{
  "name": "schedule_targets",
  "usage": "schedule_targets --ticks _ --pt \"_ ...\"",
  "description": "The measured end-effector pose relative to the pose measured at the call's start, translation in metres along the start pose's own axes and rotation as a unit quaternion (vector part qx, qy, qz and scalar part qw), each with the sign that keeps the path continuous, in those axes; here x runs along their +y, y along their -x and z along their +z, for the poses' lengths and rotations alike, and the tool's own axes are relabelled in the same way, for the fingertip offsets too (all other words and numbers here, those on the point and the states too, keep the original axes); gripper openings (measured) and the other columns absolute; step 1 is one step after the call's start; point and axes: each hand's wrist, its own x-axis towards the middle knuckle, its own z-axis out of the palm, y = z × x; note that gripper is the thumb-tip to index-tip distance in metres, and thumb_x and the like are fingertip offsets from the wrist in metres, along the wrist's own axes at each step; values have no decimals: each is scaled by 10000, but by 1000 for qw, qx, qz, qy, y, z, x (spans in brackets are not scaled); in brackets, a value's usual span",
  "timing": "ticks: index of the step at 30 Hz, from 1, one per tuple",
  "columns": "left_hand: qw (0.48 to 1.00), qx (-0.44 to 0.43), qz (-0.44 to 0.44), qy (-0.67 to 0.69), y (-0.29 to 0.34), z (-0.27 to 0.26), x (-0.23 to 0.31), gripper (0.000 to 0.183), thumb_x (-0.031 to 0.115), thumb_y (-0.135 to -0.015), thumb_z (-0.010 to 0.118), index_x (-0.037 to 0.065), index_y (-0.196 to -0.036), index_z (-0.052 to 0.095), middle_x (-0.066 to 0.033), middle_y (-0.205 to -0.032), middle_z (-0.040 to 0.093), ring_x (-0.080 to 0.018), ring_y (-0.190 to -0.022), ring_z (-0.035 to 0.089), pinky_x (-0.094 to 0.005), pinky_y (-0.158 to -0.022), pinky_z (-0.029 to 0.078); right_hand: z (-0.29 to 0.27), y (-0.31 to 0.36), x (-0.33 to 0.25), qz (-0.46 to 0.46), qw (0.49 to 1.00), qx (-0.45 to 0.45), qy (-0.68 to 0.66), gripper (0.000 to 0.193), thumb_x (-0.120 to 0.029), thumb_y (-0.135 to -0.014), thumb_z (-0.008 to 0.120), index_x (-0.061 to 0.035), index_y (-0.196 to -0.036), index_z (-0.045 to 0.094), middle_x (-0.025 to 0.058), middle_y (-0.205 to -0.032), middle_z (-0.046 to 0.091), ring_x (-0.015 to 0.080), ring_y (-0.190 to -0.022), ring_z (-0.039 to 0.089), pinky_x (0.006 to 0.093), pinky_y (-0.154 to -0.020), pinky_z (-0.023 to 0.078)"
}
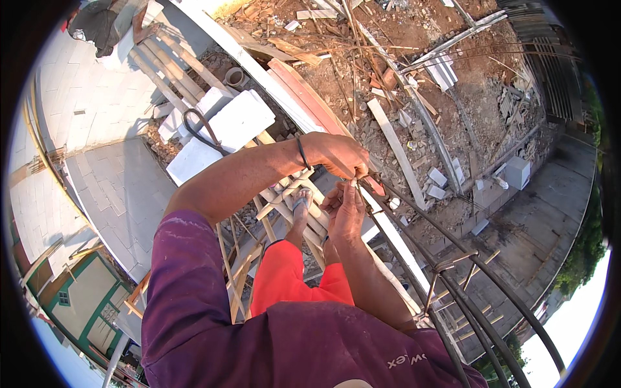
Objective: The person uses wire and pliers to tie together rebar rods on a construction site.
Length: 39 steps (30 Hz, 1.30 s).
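My left hand (337,155), with a dark band at its wrist, is closed in a fist near the upper end of a rebar cage (453,255). What it grips is mostly hidden. Just below it, my right hand (347,210) has its thumb and fingers pinched together, almost touching the left. Anything between them is too small to name. The cage's long dark bars run from beside both hands down to the lower right, joined by bent crosspieces. Beneath my hands, my foot (302,199) stands on bamboo poles (283,208) lashed across one another.
White blocks (239,121) sit left of my hands, a dark curved bar (200,129) against them. A long white beam edge (259,74) passes diagonally below. Rubble and planks (396,132) cover the ground at right. Another person (97,27) is at the upper left, near bamboo poles (168,68).
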Motion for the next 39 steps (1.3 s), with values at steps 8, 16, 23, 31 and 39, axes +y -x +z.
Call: schedule_targets --ticks 8,16,23,31,39 --pt "982 56 -86 -161 3 -11 74 135 145 -697 676 14 -673 695 -126 -639 664 -341 -725 685 -413 -618 545 -9 -12 13 -173 973 8 155 490 -503 -1015 542 -20 -986 617 40 -792 625 122 -656 573 290 -642 490" --pt "926 347 -134 -71 12 67 70 181 127 -731 679 39 -884 643 -139 -820 668 -333 -793 679 -447 -667 547 -96 22 -2 -41 942 -68 325 464 -422 -1031 549 18 -911 634 35 -721 606 107 -647 550 284 -614 469" --pt "926 292 -218 -101 11 59 60 106 162 -778 661 60 -805 661 -119 -713 648 -348 -721 668 -448 -647 543 -177 -12 -118 -285 769 -12 572 403 -66 -926 607 -36 -1315 503 108 -1006 596 206 -782 618 363 -678 527" --pt "953 211 -191 -106 14 48 49 140 179 -804 650 77 -893 684 -144 -723 667 -354 -733 689 -450 -643 552 -137 -100 -145 -289 610 -351 650 646 -11 -720 710 -90 -1341 549 168 -1295 600 379 -1165 598 463 -932 529" --pt "938 208 -165 -224 9 45 48 156 176 -833 628 101 -948 703 -79 -839 692 -263 -863 685 -410 -761 516 -110 -99 -160 -289 563 -398 664 510 5 -714 707 -54 -1216 638 172 -1220 662 381 -1096 646 440 -911 545"
